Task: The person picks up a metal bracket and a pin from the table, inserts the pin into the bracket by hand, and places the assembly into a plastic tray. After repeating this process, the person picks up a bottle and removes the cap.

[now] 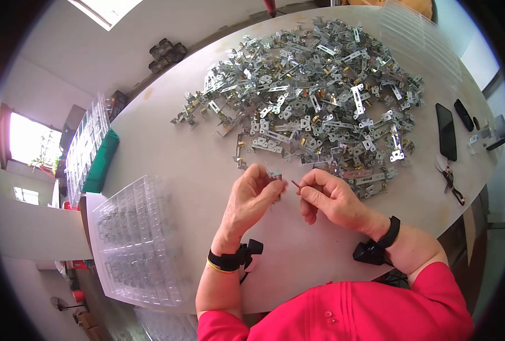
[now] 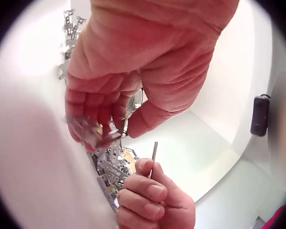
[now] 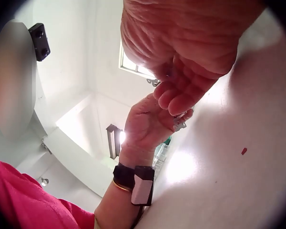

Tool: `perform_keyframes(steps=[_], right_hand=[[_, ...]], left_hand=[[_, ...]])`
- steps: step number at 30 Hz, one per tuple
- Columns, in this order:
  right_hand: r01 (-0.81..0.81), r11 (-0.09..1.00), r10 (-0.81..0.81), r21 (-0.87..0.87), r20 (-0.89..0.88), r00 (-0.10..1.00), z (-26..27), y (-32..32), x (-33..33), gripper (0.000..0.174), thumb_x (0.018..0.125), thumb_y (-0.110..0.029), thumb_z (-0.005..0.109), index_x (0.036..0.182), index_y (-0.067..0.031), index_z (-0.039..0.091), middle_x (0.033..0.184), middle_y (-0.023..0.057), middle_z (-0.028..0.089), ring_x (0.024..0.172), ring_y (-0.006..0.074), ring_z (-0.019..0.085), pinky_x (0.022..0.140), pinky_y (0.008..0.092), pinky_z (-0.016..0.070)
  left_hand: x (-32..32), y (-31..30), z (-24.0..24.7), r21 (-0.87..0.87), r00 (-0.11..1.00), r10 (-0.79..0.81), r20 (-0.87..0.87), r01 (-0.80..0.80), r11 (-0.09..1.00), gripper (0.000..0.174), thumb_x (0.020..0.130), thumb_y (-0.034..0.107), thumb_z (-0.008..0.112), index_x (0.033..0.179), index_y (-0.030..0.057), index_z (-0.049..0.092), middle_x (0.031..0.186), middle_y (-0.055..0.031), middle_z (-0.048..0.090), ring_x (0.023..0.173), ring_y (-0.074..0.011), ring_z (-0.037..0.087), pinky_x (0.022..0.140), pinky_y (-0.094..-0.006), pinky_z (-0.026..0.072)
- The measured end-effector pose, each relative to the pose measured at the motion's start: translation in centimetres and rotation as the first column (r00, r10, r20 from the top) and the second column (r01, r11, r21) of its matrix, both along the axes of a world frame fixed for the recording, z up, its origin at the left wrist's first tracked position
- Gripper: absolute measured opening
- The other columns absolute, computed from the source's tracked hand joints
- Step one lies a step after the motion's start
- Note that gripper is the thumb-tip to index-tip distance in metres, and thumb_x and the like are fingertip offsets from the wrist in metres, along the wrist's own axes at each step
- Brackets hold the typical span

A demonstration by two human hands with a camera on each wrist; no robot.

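Thumb and fingers of the left hand [image 1: 245, 200] grip a small metal bracket [image 2: 110, 137] with a brass-coloured bit on it. In the right wrist view, part of this bracket [image 3: 179, 124] shows at the left fingertips. The right hand [image 1: 333, 200] pinches a thin metal pin [image 2: 154, 153] between thumb and forefinger, its tip standing out toward the left hand. The two hands are a short way apart, over the near side of the table. Just beyond them lies a wide heap of loose metal brackets [image 1: 357, 101].
A clear plastic compartment box [image 1: 102, 250] stands on the table at left, with a green tray [image 1: 102, 162] behind it. At right lie a phone [image 1: 447, 132] and pliers [image 1: 449, 181]. A clear plastic lid [image 1: 425, 42] is at the far right. A red scrap [image 3: 244, 151] lies on the table [image 3: 219, 191].
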State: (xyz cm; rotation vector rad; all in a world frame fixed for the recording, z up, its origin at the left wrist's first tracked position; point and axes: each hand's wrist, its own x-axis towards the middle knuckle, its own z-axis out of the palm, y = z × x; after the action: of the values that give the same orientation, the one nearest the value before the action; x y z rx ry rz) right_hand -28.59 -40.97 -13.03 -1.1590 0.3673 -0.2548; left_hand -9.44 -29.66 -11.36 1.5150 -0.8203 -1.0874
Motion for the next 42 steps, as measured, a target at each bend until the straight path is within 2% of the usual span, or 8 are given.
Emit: perform_keyframes(steps=[3, 10, 14, 22, 27, 31, 36, 42], right_hand=[[0.021, 1.000, -0.020, -0.009, 0.030, 0.999, 0.4, 0.1, -0.1, 0.015, 0.107, -0.019, 0.052, 0.110, -0.0047, 0.054, 0.079, 0.0043, 0.064, 0.067, 0.0116, 0.062, 0.062, 0.0270, 0.0528], [0.067, 0.997, -0.064, -0.043, 0.064, 0.996, 0.8, -0.2, -0.2, 0.015, 0.107, -0.020, 0.053, 0.109, -0.0053, 0.055, 0.076, 0.0031, 0.063, 0.064, 0.0098, 0.059, 0.060, 0.0258, 0.0499], [0.076, 0.997, -0.076, 0.004, 0.096, 0.992, 0.5, -0.2, -0.2, 0.014, 0.107, -0.019, 0.053, 0.110, -0.0056, 0.056, 0.080, 0.0030, 0.064, 0.066, 0.0093, 0.060, 0.061, 0.0249, 0.0509], [0.237, 0.950, -0.183, -0.202, 0.254, 0.950, -0.6, -0.1, 0.3, 0.010, 0.104, -0.010, 0.058, 0.112, -0.0054, 0.061, 0.128, 0.0102, 0.054, 0.086, 0.0090, 0.063, 0.075, 0.0266, 0.0566], [0.221, 0.954, -0.171, -0.204, 0.234, 0.957, -0.1, 0.2, 0.2, 0.010, 0.103, -0.008, 0.058, 0.113, -0.0039, 0.061, 0.123, 0.0084, 0.058, 0.086, 0.0089, 0.063, 0.078, 0.0253, 0.0554], [0.231, 0.950, -0.175, -0.208, 0.257, 0.950, 0.0, 0.0, 0.1, 0.010, 0.103, -0.007, 0.058, 0.112, -0.0019, 0.060, 0.116, 0.0062, 0.061, 0.087, 0.0091, 0.063, 0.079, 0.0245, 0.0545], [0.230, 0.954, -0.175, -0.193, 0.264, 0.949, -0.2, -0.1, 0.1, 0.010, 0.103, -0.006, 0.058, 0.112, -0.0018, 0.060, 0.115, 0.0058, 0.061, 0.088, 0.0092, 0.063, 0.080, 0.0250, 0.0548], [0.323, 0.920, -0.267, -0.222, 0.249, 0.931, 0.3, 0.1, 0.3, 0.011, 0.103, -0.010, 0.059, 0.111, -0.0026, 0.060, 0.106, 0.0043, 0.061, 0.084, 0.0078, 0.061, 0.079, 0.0246, 0.0546]], left_hand=[[0.0, 0.2, -0.2, -0.061, 0.950, -0.126, -0.285, 0.113, 0.992, 0.018, 0.099, 0.017, 0.063, 0.101, 0.0023, 0.053, 0.092, -0.0086, 0.068, 0.080, -0.0155, 0.064, 0.072, -0.0300, 0.0519], [0.2, 0.0, -1.2, -0.105, 0.872, -0.172, -0.459, 0.139, 0.985, 0.018, 0.099, 0.019, 0.063, 0.101, 0.0039, 0.055, 0.090, -0.0079, 0.068, 0.075, -0.0144, 0.064, 0.069, -0.0281, 0.0506], [-0.6, -0.1, -0.7, -0.036, 0.975, -0.043, -0.218, 0.037, 0.999, 0.017, 0.097, 0.016, 0.067, 0.098, 0.0025, 0.056, 0.087, -0.0064, 0.068, 0.074, -0.0126, 0.065, 0.067, -0.0268, 0.0519], [-1.7, -0.1, -1.6, -0.131, 0.974, 0.022, 0.227, 0.008, 0.991, 0.023, 0.091, 0.011, 0.075, 0.096, 0.0015, 0.056, 0.082, -0.0038, 0.067, 0.074, -0.0093, 0.064, 0.065, -0.0251, 0.0514], [-1.9, -0.1, -1.6, -0.145, 0.914, 0.017, 0.406, 0.046, 0.988, 0.028, 0.087, 0.011, 0.079, 0.096, 0.0028, 0.054, 0.079, -0.0044, 0.065, 0.072, -0.0074, 0.061, 0.064, -0.0257, 0.0500], [-2.1, -0.1, -1.7, -0.121, 0.930, 0.000, 0.368, 0.048, 0.991, 0.031, 0.086, 0.011, 0.080, 0.097, 0.0032, 0.053, 0.080, -0.0023, 0.064, 0.071, -0.0069, 0.058, 0.063, -0.0256, 0.0493], [-2.3, -0.1, -1.1, -0.098, 0.999, -0.035, 0.003, 0.035, 0.995, 0.034, 0.094, 0.021, 0.074, 0.118, 0.0005, 0.059, 0.079, 0.0035, 0.058, 0.070, -0.0040, 0.050, 0.061, -0.0237, 0.0442], [-1.7, 0.0, -0.7, 0.004, 0.989, -0.137, 0.061, 0.137, 0.991, 0.029, 0.101, 0.026, 0.065, 0.116, 0.0019, 0.066, 0.084, 0.0036, 0.060, 0.071, -0.0036, 0.053, 0.061, -0.0220, 0.0472]])
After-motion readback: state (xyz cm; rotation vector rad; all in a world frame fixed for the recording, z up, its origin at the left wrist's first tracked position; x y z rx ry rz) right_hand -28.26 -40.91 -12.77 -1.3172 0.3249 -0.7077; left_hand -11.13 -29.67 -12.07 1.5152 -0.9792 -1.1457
